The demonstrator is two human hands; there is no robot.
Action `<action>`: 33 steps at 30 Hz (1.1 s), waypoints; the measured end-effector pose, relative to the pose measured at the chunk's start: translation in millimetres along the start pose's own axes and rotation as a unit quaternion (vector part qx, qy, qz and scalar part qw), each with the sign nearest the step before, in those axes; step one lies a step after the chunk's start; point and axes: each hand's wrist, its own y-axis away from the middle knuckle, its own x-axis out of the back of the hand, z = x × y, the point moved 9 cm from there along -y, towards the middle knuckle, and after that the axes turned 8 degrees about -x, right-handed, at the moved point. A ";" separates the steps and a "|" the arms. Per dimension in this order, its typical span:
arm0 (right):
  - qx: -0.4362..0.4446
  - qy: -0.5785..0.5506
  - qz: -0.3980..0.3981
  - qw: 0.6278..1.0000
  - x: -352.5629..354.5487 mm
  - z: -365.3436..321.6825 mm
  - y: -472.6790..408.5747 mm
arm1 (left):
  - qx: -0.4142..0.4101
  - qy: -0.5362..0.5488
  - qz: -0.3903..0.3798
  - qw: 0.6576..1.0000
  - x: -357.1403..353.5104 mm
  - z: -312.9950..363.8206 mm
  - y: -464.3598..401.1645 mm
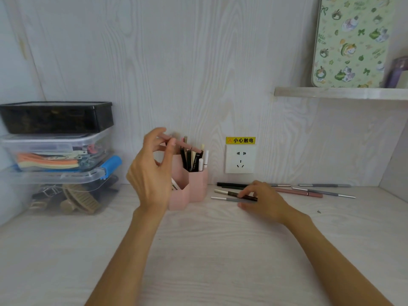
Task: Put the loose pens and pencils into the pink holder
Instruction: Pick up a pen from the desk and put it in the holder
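The pink holder (196, 186) stands on the desk against the back wall, with several pens upright in its rear compartment. My left hand (152, 171) is raised just left of it and pinches a pink pencil (187, 146) between thumb and fingers, the pencil slanting over the holder's top. My right hand (262, 200) lies on the desk to the right of the holder, its fingers pinching a dark brown pen (234, 193) with a pale cap. A grey pen (225, 199) lies just in front of it. More loose pens (309, 191) lie further right along the wall.
Stacked plastic boxes (59, 151) full of clips stand at the left. A wall socket (240, 159) with a yellow warning label sits behind the pens. A shelf (340, 93) juts out at the upper right with a patterned board on it.
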 end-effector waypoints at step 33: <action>0.050 -0.191 0.067 0.978 33.8 -16.5 6.6 | 0.011 -0.078 -0.150 0.986 -43.1 -3.8 34.7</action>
